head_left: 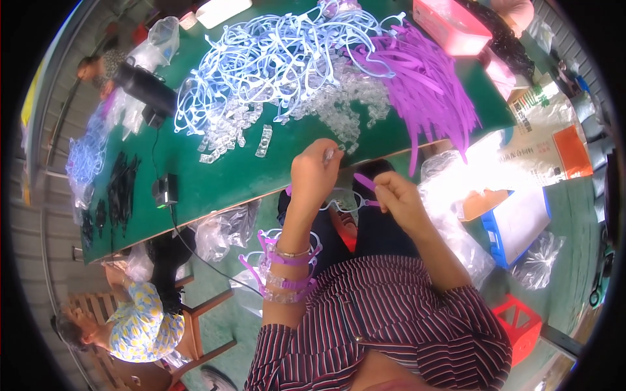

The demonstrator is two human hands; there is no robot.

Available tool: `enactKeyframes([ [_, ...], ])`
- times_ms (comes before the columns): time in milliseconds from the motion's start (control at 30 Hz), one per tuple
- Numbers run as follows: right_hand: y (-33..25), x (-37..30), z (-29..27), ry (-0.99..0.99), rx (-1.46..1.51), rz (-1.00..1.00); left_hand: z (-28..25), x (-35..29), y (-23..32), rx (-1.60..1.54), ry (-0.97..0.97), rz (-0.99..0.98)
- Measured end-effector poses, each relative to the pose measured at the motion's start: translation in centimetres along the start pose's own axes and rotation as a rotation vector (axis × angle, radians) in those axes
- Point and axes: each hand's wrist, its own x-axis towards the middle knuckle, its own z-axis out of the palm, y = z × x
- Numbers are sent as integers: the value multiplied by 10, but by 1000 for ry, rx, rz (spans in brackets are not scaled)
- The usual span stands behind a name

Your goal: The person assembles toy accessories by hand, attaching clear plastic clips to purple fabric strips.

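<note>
My left hand is closed above the table's near edge, with a small clear plastic piece showing at its fingers. To its right, my right hand pinches a purple strap whose rounded end sticks out past the fingertips. Below and between the hands hangs a pale goggle frame with purple at its right side; its left side is partly hidden behind my left wrist. Several goggle frames with purple straps ring my left forearm.
On the green table lie heaped light-blue frames, clear plastic pieces and purple straps. A pink bin, black bottle and corded black device stand around them. A seated person is at left, a red stool at right.
</note>
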Motion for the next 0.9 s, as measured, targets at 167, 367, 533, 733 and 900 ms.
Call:
enactKeyframes([
  [167,-19,-5,5,10,56,-30,-27,-26,30,-626,-93,-387],
  [367,-37,-8,12,-10,15,64,-35,-43,49,-682,-15,-351],
  [533,-41,-11,15,8,8,88,-34,-44,51,-421,70,-102],
  [733,-40,-13,14,3,2,140,-30,-46,53,-241,149,77],
  [900,-35,-14,14,-3,30,167,-27,-48,53,-221,164,141],
])
